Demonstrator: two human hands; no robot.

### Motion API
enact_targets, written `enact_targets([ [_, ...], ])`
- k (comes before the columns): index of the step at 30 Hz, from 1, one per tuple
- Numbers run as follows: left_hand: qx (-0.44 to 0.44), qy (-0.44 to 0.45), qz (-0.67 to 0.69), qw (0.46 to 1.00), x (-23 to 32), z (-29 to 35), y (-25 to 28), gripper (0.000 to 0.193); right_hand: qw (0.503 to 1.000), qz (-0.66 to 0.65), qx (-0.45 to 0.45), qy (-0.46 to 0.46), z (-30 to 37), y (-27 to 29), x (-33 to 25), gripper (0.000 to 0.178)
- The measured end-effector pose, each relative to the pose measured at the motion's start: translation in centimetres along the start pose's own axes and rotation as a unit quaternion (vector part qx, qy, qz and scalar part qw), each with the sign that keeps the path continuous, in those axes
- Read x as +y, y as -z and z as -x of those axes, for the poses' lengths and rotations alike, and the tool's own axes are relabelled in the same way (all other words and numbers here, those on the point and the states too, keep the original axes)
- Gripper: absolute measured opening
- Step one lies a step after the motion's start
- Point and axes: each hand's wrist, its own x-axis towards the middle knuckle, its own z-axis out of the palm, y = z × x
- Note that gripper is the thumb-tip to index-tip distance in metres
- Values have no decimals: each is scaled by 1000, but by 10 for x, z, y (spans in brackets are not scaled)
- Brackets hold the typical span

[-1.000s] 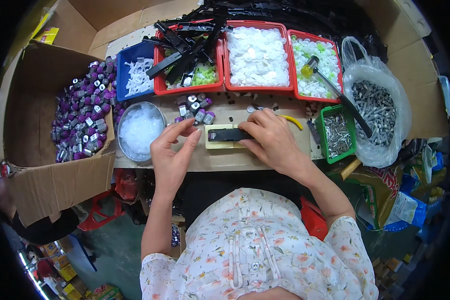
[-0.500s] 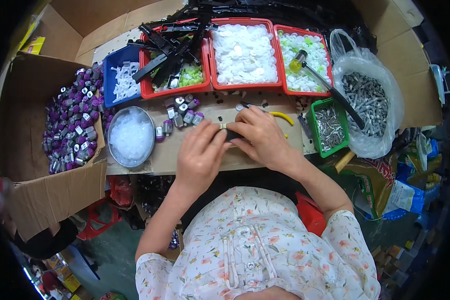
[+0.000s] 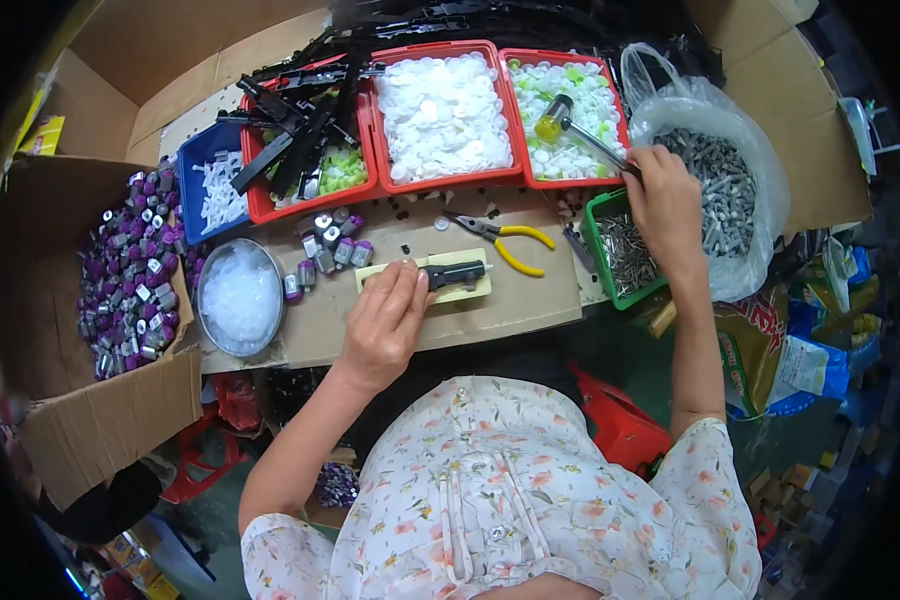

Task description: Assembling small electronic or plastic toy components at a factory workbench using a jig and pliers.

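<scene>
Near the tabletop's [image 3: 530,308] bare front edge, left hand [image 3: 385,325] pinches a black part [image 3: 458,273]; right hand [image 3: 662,200] curls over a hammer [image 3: 596,146], grip unclear.

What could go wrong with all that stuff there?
The hammer under the right hand lies across a red tray of little discs, so lifting it might scatter some. The black part might slip on its cream block if the left hand moves.
</scene>
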Motion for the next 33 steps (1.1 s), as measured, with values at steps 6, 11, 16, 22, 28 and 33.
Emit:
enact_targets([
  [6, -3, -26, 8, 1000, -5, 1, 1, 32, 997, -68, -4, 36, -5, 4, 11, 19],
  [11, 4, -31, 2, 1000, -7, 4, -1, 32, 989, -130, 63, 37, 9, 33, -16, 22],
  [16, 10, -35, 3, 999, -9, 5, 0, 33, 946, -264, -190, 2, 53, 40, -70, 28],
  [22, 18, -41, -12, 999, -9, 4, -2, 28, 935, -257, -234, 72, 73, 33, -86, 32],
  [28, 20, -43, -11, 999, -9, 4, -3, 29, 947, -264, -160, 87, 81, 34, -98, 34],
  [33, 21, -46, -19, 999, -10, 4, -3, 28, 945, -288, -122, 91, 75, 39, -99, 36],
])
